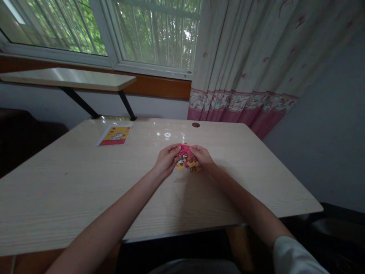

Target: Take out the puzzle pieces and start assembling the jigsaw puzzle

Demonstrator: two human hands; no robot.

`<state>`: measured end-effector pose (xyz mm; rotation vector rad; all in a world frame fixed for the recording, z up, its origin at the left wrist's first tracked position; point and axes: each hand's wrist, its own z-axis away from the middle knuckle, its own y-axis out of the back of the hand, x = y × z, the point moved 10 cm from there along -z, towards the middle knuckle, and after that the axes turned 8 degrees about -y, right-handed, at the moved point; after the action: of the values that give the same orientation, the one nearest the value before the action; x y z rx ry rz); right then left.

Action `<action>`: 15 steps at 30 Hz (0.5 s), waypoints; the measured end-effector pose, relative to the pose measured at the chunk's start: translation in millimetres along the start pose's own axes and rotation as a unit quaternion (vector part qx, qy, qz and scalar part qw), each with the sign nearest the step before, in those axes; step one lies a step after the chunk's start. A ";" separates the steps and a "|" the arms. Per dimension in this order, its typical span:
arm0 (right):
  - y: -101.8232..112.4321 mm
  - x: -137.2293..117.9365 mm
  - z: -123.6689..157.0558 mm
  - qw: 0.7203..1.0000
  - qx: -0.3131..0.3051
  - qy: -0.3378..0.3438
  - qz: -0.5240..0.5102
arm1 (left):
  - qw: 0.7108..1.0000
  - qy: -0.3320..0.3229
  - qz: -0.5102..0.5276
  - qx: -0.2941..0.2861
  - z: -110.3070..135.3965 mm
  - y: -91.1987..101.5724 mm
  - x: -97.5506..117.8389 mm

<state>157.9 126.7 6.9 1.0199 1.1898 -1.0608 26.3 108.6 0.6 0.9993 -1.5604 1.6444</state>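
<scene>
To the right of the printed picture [115,135] on the bench [71,194], the left hand [167,159] and right hand [203,156] each have their grip clamped on the pink-and-yellow pieces [185,150] between them.

The left hand [167,160] and right hand [203,156] cover the side edges of the pink-and-yellow item [185,150], so we cannot tell whether it is one piece or several; its print is too small for us. We lose the curtain [242,57] at the top edge, the table [85,190] and a dark shape [25,131] at the left.
</scene>
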 end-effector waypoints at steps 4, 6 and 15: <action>0.9 -1.0 1.3 1.000 -0.001 -0.004 -0.025 | 1.000 -0.001 0.001 -0.002 -0.8 0.9 -0.4; 4.7 -5.4 2.2 1.000 0.017 0.021 -0.014 | 1.000 -0.015 -0.006 -0.004 -2.2 2.1 -1.1; 4.6 -4.3 -0.1 0.995 0.035 0.076 0.059 | 0.998 -0.045 -0.037 -0.035 -1.2 -3.3 -3.1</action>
<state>162.1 128.1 11.4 1.2283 1.2038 -0.9504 30.7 110.2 -0.4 1.0950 -1.6094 1.5030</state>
